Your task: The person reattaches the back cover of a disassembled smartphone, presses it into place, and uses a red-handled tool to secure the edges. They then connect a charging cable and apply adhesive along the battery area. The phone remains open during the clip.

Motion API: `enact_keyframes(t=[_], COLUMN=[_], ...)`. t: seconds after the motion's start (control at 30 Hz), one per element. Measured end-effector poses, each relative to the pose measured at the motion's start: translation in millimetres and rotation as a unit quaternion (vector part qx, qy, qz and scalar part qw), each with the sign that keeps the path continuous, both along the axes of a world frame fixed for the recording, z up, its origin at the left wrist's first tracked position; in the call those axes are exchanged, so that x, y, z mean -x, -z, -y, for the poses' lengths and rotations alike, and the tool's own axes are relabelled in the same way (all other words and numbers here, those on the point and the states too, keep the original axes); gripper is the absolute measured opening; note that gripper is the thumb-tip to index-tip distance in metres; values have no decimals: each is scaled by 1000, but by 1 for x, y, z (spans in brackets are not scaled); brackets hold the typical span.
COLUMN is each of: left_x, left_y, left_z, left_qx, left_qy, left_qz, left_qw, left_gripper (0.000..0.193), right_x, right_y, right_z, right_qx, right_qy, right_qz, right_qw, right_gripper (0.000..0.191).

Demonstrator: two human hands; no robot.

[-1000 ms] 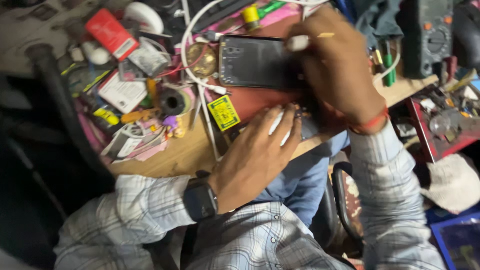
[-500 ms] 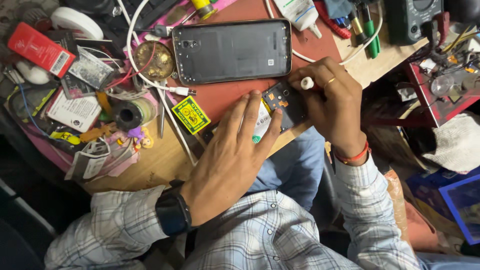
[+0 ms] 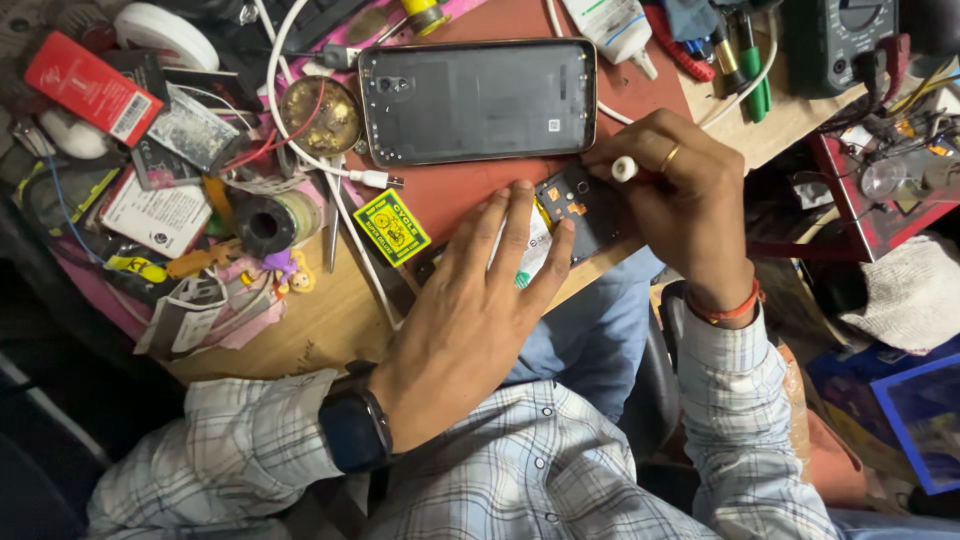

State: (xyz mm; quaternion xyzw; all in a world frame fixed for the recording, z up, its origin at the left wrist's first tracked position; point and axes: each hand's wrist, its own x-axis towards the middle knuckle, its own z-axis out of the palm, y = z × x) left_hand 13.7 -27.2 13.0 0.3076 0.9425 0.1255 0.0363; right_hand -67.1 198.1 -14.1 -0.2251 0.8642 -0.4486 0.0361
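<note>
Grey phone shell lies empty beside hands.

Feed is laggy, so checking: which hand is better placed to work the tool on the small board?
Right. The right hand already grips the white-tipped tool at the board, while the left hand lies flat, fingers pressing the board down.
</note>
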Motion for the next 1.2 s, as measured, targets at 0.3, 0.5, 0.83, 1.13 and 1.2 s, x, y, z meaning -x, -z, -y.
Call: enact_keyframes(t=[0.3,0.5,0.83,1.13,1.2], left_x=[-2,-2,2,1,1], left_y=[2,1,-3,0,2], left_z=[1,0,-4,-5,-5], left_qx=[12,8,4,-37,-35], left_qy=[-4,-7,-8,-32,-34], left_qz=[-15,-21,-29,-13,-14], left_qw=[1000,1000,1000,999,999], left_gripper=[60,60,58,54,55], right_x=[7,10,-32,-26,-29], right_y=[-1,-10,5,35,45], right_z=[-2,1,-26,-16,-13], right_qx=[-3,-20,307,298,274], right_qy=[26,17,232,157,176], right_qz=[75,50,-122,-64,-83], right_qw=[997,998,915,939,942], right_gripper=[20,13,32,44,66])
